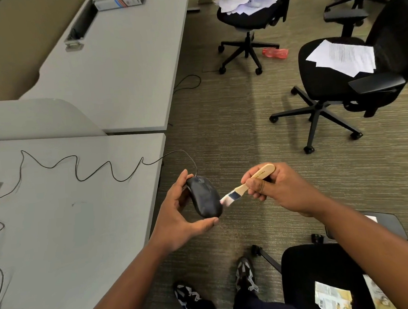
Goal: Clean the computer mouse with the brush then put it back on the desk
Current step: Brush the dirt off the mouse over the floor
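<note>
My left hand [178, 219] holds a black wired computer mouse [204, 197] in the air, just past the right edge of the grey desk [70, 224], with fingers behind it and the thumb under its near end. My right hand [270, 188] grips the wooden handle of a small brush [246, 186]. The brush's pale bristles touch the mouse's right side. The mouse's thin black cable [90, 169] runs in loops across the desk to the left.
A second grey desk [120, 71] lies beyond, with a box at its far end. Black office chairs [352, 78] with papers stand on the carpet to the right, another chair [322, 274] close by my right arm. A red bottle [275, 52] lies on the floor.
</note>
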Demonstrator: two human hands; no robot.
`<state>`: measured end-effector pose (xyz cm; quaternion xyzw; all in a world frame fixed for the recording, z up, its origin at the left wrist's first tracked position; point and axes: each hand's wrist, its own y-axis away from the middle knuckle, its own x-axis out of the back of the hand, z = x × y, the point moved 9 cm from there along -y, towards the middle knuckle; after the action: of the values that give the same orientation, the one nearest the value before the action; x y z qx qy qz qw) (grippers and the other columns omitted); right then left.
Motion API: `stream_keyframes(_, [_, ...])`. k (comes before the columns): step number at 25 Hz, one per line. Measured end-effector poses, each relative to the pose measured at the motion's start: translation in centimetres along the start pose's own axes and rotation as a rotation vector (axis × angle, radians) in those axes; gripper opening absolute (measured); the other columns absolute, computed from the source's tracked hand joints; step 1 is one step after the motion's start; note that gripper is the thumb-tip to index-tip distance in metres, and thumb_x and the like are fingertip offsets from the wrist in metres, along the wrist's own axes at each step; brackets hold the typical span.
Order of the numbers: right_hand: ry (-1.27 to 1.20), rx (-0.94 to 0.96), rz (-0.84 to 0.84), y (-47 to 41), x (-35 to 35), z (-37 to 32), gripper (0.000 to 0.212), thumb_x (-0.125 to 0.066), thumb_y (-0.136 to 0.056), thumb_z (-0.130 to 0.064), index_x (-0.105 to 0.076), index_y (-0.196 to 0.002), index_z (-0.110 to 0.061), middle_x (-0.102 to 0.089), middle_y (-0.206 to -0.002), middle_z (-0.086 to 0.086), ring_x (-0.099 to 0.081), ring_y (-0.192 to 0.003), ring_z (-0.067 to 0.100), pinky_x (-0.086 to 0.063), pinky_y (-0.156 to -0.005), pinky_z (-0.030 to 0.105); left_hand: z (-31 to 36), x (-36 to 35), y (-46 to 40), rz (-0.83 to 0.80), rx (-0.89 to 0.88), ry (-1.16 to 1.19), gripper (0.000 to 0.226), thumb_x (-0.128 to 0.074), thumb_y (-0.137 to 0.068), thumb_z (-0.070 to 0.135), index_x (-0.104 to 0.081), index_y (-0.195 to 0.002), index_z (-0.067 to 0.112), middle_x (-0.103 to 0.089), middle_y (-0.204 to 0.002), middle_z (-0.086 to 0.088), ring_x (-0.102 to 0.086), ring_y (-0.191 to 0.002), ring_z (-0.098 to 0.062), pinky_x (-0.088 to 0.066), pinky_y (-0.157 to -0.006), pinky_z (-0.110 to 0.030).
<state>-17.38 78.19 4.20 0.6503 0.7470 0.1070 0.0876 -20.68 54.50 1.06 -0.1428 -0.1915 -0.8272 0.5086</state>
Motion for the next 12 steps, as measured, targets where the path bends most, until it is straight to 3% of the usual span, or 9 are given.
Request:
stream_keyframes(3, [-0.08, 0.022, 0.11, -0.1, 0.9, -0.4, 0.017, -0.069, -0.093, -0.024, -0.074, -0.102, -0.011, -0.074, -0.082, 0.007, -0.065, -0.074, 0.018, -0.054, -0.066, 0.028, 0.0, -0.2, 0.0, -0.022, 0.004, -0.012, 0.133, -0.098, -0.055, 0.057, -0.02, -0.163, 0.044, -0.04, -0.16, 0.019, -0.041, -0.147, 0.001, -0.039, -0.123, -0.038])
stream_keyframes(6, [-0.212, 0.001, 0.034, -0.1, -0.7, -1.2, 0.027, -0.069, -0.088, -0.03, -0.07, -0.102, -0.007, -0.073, -0.081, 0.008, -0.066, -0.072, 0.018, -0.054, -0.063, 0.026, 0.2, -0.5, -0.1, -0.04, 0.0, -0.039, 0.134, -0.098, -0.057, 0.052, -0.018, -0.164, 0.042, -0.037, -0.161, 0.02, -0.039, -0.146, 0.003, -0.038, -0.123, -0.036])
stream_keyframes(9, [-0.136, -0.035, -0.085, -0.4, -3.6, -1.3, 0.013, -0.068, -0.095, -0.021, -0.069, -0.099, -0.009, -0.074, -0.081, 0.009, -0.067, -0.071, 0.018, -0.054, -0.062, 0.025, 0.6, -0.7, 0.0, -0.047, -0.015, -0.054, 0.132, -0.096, -0.058, 0.048, -0.019, -0.165, 0.035, -0.038, -0.158, 0.021, -0.04, -0.145, 0.003, -0.038, -0.123, -0.034])
stream_keyframes(12, [-0.012, -0.032, -0.075, -1.0, -4.1, -1.0, 0.007, -0.065, -0.1, -0.016, -0.07, -0.099, -0.011, -0.074, -0.079, 0.006, -0.066, -0.072, 0.02, -0.055, -0.063, 0.027, 1.0, -0.9, -0.2, -0.063, -0.034, -0.075, 0.132, -0.095, -0.058, 0.049, -0.02, -0.165, 0.031, -0.038, -0.158, 0.02, -0.039, -0.145, 0.003, -0.038, -0.123, -0.034])
